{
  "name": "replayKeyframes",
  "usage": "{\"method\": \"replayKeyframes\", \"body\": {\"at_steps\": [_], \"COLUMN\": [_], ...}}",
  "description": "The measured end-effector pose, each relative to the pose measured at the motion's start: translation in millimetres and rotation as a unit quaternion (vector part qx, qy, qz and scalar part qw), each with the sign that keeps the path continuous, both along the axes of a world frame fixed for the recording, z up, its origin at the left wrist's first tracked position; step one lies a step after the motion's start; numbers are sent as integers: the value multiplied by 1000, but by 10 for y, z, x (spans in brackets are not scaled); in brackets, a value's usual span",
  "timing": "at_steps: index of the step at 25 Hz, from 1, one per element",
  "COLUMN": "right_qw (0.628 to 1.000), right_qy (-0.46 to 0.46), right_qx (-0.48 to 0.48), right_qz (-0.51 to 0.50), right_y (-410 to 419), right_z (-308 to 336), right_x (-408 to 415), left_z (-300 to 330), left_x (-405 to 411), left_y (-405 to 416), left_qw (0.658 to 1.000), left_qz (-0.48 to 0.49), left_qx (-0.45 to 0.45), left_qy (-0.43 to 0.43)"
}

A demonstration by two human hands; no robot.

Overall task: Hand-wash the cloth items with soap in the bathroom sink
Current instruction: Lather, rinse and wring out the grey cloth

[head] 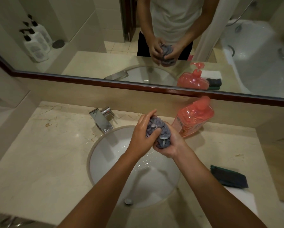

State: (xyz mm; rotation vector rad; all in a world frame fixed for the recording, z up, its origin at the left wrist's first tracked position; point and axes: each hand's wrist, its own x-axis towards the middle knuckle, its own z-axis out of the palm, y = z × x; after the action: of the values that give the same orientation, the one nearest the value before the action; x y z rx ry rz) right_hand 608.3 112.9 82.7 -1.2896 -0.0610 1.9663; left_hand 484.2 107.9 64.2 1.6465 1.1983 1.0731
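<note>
Left to right, relative to the sink: the square chrome faucet stands at its back rim. Your left hand and right hand, both wet, each keep a clenched grip on the bunched grey cloth, held above the white basin, probably so drips fall inside. Right of it: a translucent pink soap bottle, then dark folded cloths waiting on the marble counter.

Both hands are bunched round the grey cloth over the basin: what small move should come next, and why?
Probably keep kneading: the left hand and right hand grip the wadded grey cloth above the sink, and no water runs from the tap.
</note>
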Motion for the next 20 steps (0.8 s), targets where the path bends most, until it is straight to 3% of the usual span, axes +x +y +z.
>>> {"method": "replayKeyframes", "body": {"at_steps": [4,11,16,20], "right_qw": [970,818,678,609], "right_qy": [-174,-459,-551,-576], "right_qx": [117,319,470,538], "right_qz": [-126,-139,-126,-95], "right_y": [-13,-123,-173,-161], "right_z": [-27,-62,-153,-204], "right_x": [-129,-266,-214,-111], "left_z": [35,202,214,191], "left_x": [192,387,342,265], "left_y": [-97,-4,57,66], "left_qw": [958,887,850,833], "left_qz": [119,274,281,230], "left_qx": [-187,-258,-327,-407], "left_qy": [-182,-266,-301,-295]}}
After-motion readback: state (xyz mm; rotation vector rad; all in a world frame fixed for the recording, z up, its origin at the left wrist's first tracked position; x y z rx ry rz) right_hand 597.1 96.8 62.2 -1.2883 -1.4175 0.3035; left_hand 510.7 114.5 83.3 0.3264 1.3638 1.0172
